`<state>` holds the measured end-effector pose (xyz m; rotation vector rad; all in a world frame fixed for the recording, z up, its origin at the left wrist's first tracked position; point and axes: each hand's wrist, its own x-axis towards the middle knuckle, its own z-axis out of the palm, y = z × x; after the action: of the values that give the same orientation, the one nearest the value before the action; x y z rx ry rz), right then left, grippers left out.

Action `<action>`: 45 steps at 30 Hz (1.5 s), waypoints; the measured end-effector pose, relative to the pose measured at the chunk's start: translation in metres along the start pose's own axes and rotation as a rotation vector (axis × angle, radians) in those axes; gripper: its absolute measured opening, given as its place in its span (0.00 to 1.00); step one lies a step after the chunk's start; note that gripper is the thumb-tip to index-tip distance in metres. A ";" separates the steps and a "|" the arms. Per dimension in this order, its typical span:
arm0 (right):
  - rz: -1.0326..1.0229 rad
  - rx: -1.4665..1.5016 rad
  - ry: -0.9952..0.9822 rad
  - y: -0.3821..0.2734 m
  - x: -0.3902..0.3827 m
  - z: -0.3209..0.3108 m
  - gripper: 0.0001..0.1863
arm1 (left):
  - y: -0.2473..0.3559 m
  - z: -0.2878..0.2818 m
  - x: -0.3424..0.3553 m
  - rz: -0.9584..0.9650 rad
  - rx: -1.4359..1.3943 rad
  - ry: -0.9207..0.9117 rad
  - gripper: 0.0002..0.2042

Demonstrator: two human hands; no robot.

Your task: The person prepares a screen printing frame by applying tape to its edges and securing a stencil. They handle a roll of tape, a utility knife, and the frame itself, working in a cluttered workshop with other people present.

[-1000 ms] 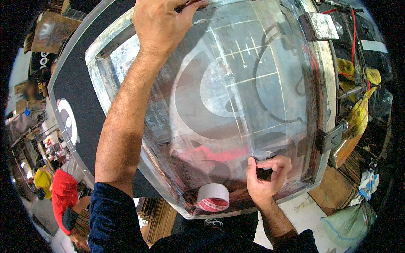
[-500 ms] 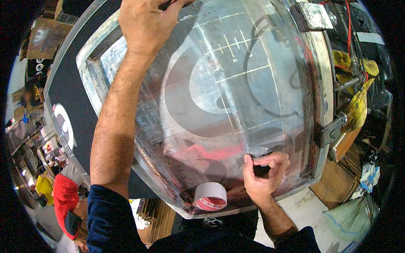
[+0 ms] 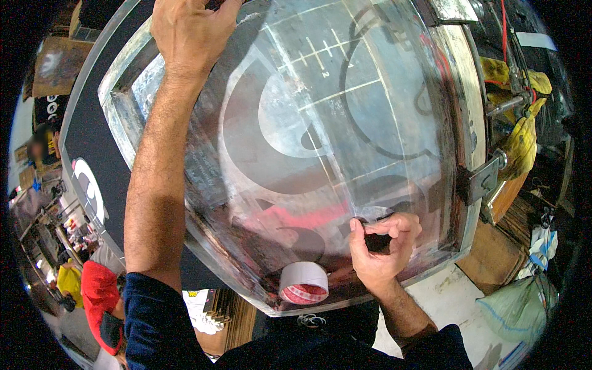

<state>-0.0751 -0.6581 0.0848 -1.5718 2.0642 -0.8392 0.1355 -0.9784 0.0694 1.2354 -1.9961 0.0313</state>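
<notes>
A large screen-printing frame [image 3: 473, 148] lies before me, its translucent mesh [image 3: 364, 123] showing round cartoon shapes, pale ruled lines and a pinkish-red streak. My left hand [image 3: 191, 31] reaches to the far left of the mesh with its fingers curled. The upper edge of the picture cuts off its fingertips, and whatever they grip is hidden. Over the near right part of the mesh, my right hand [image 3: 385, 243] has thumb and fingers bent in toward each other. A pale line on the mesh runs down to its thumb tip; I cannot make out what is pinched. A white tape roll [image 3: 304, 283] with a red-patterned inside rests at the near edge.
Metal hinge clamps [image 3: 484, 176] hold the frame's right side, beside yellow cloth [image 3: 524, 145] and cables. Black fabric with a white printed figure [image 3: 89, 188] lies at the left. A person in a red cap [image 3: 98, 296] is at lower left. Stacked cardboard [image 3: 237, 314] is below.
The whole view has shifted slightly, so the frame and both hands appear a little further left and up. Both hands keep nearly the same pose and place on the mesh.
</notes>
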 end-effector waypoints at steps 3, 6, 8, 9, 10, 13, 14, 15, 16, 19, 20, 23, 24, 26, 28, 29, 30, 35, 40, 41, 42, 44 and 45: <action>-0.011 -0.014 -0.003 0.001 0.000 -0.001 0.23 | 0.003 -0.003 -0.001 0.082 0.029 -0.007 0.10; 0.000 0.004 -0.019 0.003 -0.002 0.000 0.23 | 0.007 -0.004 -0.003 0.029 -0.046 0.001 0.17; 0.022 0.050 -0.013 0.004 -0.004 0.002 0.24 | 0.009 -0.003 -0.003 0.025 -0.021 0.010 0.23; 0.049 0.103 -0.005 0.005 -0.006 0.003 0.24 | 0.010 -0.003 -0.002 0.074 0.052 0.022 0.26; 0.086 0.156 0.014 0.006 -0.007 0.005 0.24 | 0.011 -0.004 -0.002 0.123 0.127 0.036 0.29; 0.094 0.190 0.033 0.008 -0.010 0.008 0.24 | 0.018 -0.015 -0.008 0.300 0.363 -0.043 0.36; 0.091 0.189 0.030 0.008 -0.011 0.008 0.24 | 0.021 -0.022 -0.013 0.385 0.288 -0.193 0.35; 0.088 0.187 0.026 0.008 -0.011 0.008 0.25 | 0.025 -0.028 -0.018 0.454 0.201 -0.354 0.38; 0.094 0.194 0.021 0.008 -0.011 0.008 0.25 | 0.030 -0.035 -0.027 0.497 0.223 -0.518 0.38; 0.100 0.212 0.018 0.007 -0.011 0.007 0.25 | 0.039 -0.045 -0.041 0.474 0.052 -0.793 0.61; 0.107 0.212 0.024 0.006 -0.011 0.006 0.25 | 0.041 -0.046 -0.043 0.483 0.067 -0.802 0.65; 0.208 0.313 0.016 0.001 -0.008 0.000 0.24 | 0.045 -0.047 -0.043 0.504 0.098 -0.815 0.71; 0.205 0.303 -0.002 -0.003 -0.007 -0.003 0.24 | 0.046 -0.048 -0.042 0.505 0.101 -0.819 0.71; 0.128 0.167 -0.058 -0.011 -0.001 -0.016 0.27 | 0.048 -0.050 -0.039 0.508 0.109 -0.825 0.70; 0.149 0.315 -0.136 -0.023 0.003 -0.030 0.31 | 0.049 -0.055 -0.036 0.443 0.057 -0.910 0.60; 0.227 0.483 -0.136 -0.031 0.005 -0.036 0.33 | 0.050 -0.056 -0.036 0.432 0.053 -0.939 0.60; 0.304 0.648 -0.133 -0.038 0.006 -0.042 0.35 | 0.050 -0.057 -0.036 0.421 0.048 -0.968 0.59; 0.576 0.793 -0.088 -0.051 0.006 -0.047 0.36 | 0.049 -0.052 -0.035 0.517 0.085 -0.831 0.69; 0.556 0.587 -0.095 -0.034 -0.006 -0.024 0.34 | 0.046 -0.055 -0.033 0.479 0.065 -0.995 0.63; 0.625 0.670 -0.093 -0.030 -0.008 -0.022 0.33 | 0.047 -0.055 -0.034 0.458 0.072 -1.018 0.64; 0.628 0.677 -0.106 -0.027 -0.009 -0.020 0.32 | 0.047 -0.054 -0.035 0.481 0.065 -0.971 0.65; 0.613 0.717 -0.125 -0.021 -0.011 -0.016 0.31 | 0.046 -0.053 -0.039 0.525 0.051 -0.879 0.68; 0.620 0.681 -0.131 -0.019 -0.011 -0.015 0.31 | 0.045 -0.052 -0.041 0.529 0.049 -0.895 0.68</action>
<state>-0.0679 -0.6481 0.1084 -0.5650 1.7335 -1.0021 0.1408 -0.9032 0.0964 0.7518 -3.0697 -0.2559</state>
